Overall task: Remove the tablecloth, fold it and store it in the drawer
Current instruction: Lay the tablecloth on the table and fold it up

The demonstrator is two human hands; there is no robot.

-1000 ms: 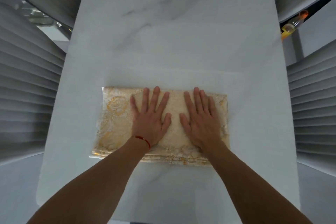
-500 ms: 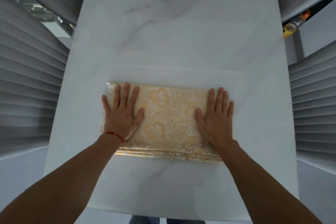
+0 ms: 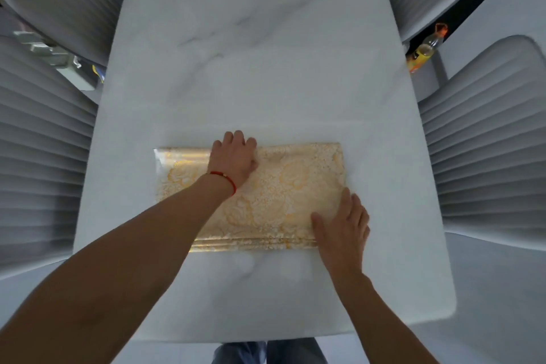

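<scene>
Both hands have shifted since half a second ago: the left hand [image 3: 235, 159] has left the cloth's left end for the far edge near the middle, and the right hand [image 3: 342, 223] has slid back to the near right corner.

Nearest, blue-clad legs [image 3: 267, 352] show below the near edge of the bench [image 3: 266, 68]. The folded cloth [image 3: 283, 186], cream with a gold flower pattern, lies flat on the near half of the white marbled bench as a wide rectangle, its stacked layers showing along the near edge. The right hand rests on the near right corner, palm down and fingers together; its grip looks released, merely pressing the cloth, though whether its fingertips hook the right edge I cannot tell. The left forearm crosses the cloth at a slant, a red string [image 3: 227, 179] at the wrist. The left hand sits at the far edge, fingers curled over it; its grip looks clenched on that edge, though the fingertips are hidden.

Ribbed grey chairs [image 3: 41, 156] flank the bench left and right, with more at the far end. Far right, a bottle [image 3: 424, 52] of orange liquid lies beyond the bench.
</scene>
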